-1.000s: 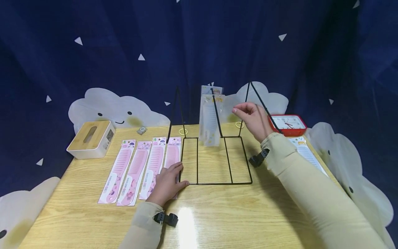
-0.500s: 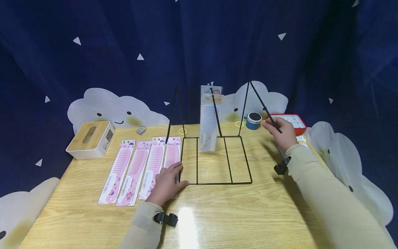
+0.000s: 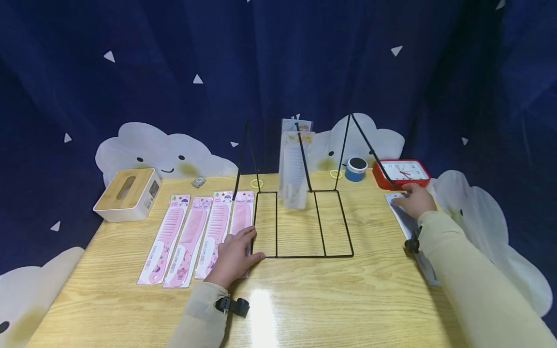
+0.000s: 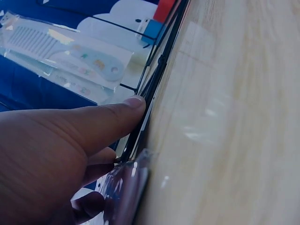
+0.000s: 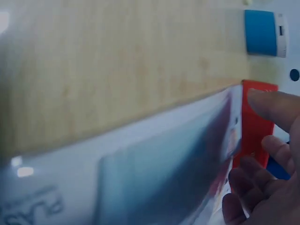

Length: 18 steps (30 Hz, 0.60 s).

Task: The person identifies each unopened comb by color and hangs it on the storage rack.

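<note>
My left hand (image 3: 235, 257) rests at the near left corner of a black wire rack (image 3: 300, 257). In the left wrist view its thumb touches a rod, with the other fingers beside it. Two packaged combs (image 3: 294, 166) hang from the rack's middle arm, one behind the other. At the right, my right hand (image 3: 417, 200) is over the far end of another packaged comb (image 3: 403, 220) lying on the table. The right wrist view shows thumb and fingers spread about that end, and the pack looks bluish under clear film. Part of it is hidden by the wrist and sleeve.
Several pink packaged combs (image 3: 167, 237) lie left of the rack. Behind them are a tissue box (image 3: 126, 195) and a small grey gadget (image 3: 198, 181). A blue-and-white cylinder (image 3: 356, 170), a red clock (image 3: 402, 174) and yellow rings (image 3: 256, 184) stand or lie along the back.
My right hand has moved from beside the hanging combs, past the cylinder and clock, rightward and down to the packaged comb at the right. The hanging combs sway slightly. My left hand has stayed put.
</note>
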Available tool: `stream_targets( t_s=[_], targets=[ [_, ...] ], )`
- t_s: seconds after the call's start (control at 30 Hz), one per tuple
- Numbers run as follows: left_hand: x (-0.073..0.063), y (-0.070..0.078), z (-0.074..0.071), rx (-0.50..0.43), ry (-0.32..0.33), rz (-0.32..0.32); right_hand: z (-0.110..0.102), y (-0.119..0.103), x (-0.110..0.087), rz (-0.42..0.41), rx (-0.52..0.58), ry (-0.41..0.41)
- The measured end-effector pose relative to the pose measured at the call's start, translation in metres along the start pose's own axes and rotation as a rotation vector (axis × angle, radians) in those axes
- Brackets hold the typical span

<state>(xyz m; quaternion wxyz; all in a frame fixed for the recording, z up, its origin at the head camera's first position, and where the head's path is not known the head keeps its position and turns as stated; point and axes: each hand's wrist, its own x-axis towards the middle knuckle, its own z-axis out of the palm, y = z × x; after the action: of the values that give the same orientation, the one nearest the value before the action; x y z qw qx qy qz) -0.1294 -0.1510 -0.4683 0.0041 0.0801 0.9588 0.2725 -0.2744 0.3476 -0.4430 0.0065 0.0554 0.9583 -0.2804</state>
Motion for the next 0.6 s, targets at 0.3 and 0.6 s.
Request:
stream_targets(
  t_s=[0.3,0.6],
  targets=[
    [0.0003,-0.0009,0.0000,0.006,0.001,0.003,0.0030,0.0025,-0.0005,0.109,-0.121,-0.046],
    [0.0001,-0.0013,0.0009,0.005,0.005,0.006,0.0058,0.0093,-0.0009,0.007,-0.097,0.079]
  ],
)
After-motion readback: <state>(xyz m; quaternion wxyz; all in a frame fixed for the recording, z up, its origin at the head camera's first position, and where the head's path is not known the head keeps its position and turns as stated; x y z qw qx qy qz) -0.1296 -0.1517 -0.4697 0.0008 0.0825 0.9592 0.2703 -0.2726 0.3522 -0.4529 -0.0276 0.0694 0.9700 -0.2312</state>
